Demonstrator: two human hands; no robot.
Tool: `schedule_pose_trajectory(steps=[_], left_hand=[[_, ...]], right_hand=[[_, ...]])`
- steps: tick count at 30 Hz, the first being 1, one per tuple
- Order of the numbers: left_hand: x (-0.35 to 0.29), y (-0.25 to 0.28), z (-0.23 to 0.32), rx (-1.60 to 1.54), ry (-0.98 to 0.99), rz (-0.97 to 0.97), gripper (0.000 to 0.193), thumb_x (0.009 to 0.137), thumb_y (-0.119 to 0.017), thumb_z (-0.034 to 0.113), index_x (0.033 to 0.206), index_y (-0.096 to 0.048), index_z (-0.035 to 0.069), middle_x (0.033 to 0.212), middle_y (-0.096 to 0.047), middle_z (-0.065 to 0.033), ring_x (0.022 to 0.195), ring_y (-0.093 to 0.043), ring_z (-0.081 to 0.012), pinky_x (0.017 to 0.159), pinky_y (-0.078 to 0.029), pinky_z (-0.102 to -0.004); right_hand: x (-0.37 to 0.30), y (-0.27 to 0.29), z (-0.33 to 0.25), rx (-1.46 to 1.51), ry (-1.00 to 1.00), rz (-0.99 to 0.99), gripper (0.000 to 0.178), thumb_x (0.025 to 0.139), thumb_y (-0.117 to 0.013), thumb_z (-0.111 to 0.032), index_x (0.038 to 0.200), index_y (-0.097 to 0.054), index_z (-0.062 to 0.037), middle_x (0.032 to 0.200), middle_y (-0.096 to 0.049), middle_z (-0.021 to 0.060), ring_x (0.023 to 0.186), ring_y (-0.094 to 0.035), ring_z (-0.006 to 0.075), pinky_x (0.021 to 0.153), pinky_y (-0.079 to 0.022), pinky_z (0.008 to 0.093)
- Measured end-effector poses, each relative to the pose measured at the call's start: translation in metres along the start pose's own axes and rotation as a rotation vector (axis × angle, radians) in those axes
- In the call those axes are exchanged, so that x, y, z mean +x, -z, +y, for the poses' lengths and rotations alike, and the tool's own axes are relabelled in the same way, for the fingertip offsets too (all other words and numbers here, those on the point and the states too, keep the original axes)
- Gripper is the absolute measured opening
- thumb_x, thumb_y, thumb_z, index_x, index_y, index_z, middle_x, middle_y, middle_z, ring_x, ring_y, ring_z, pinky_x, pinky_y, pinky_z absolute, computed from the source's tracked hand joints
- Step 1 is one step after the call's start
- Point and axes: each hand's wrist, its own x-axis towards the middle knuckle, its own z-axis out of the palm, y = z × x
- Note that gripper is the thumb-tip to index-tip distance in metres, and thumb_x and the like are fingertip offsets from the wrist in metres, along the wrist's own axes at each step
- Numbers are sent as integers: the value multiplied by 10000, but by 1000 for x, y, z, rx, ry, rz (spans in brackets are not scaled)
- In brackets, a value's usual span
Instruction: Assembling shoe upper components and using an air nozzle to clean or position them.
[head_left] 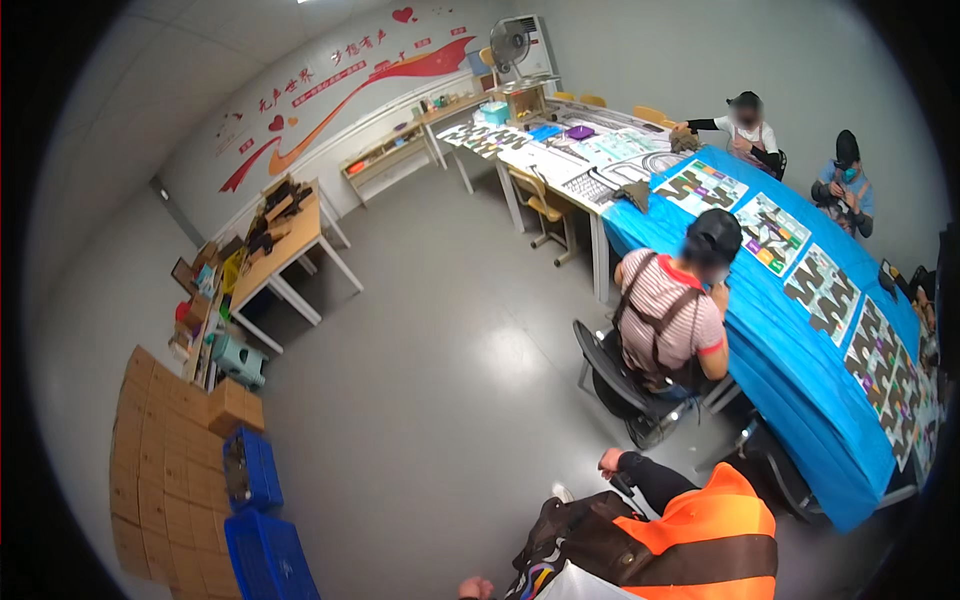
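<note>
My right hand (610,462) is held out in front of my body at the lower middle, a dark sleeve behind it. Its fingers look curled in, with nothing visible in them. Only part of my left hand (476,587) shows at the lower edge; it too looks curled, and I make out no object in it. Both hands are over the grey floor (430,420), away from the tables. Between them are a dark brown apron (575,535) and the orange top (710,510) that I wear.
A person in a striped shirt (665,310) sits on a black chair (605,385) by a blue-covered table (770,340) with printed sheets. Two people stand beyond it. Left are blue crates (265,560), cardboard boxes (170,470) and a wooden table (285,245).
</note>
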Motion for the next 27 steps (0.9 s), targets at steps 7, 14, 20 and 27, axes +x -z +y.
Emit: schedule_pose_trajectory(steps=[7,14,20,27], left_hand=[[-42,-43,109,215,13,153,249,845,-440,236,982,-533,50,766,-597,-85,677,-568,-194,579,-476,-311],[40,-44,263,253,-91,42,202,829,-453,187,949,-521,39,744,-586,-101,658,-570,-215,551,-474,-323],[108,-62,448,357,-145,-91,163,816,-465,146,921,-510,30,725,-577,-114,642,-573,-232,528,-472,-333],[175,-95,683,380,-207,-207,119,800,-478,97,888,-498,20,703,-566,-130,624,-575,-253,500,-471,-344]], right_hand=[[107,68,-124,-332,223,-51,195,755,-486,-174,782,-599,-17,706,-624,91,615,-606,164,550,-492,294],[153,123,-219,303,123,71,229,773,-491,-218,869,-559,-21,705,-614,71,616,-598,150,541,-487,282],[271,168,-169,110,434,36,200,778,-496,-202,853,-556,-27,708,-607,76,648,-604,162,542,-492,293],[278,267,-219,564,50,429,186,797,-475,-169,827,-541,2,760,-606,109,670,-616,192,503,-503,309]])
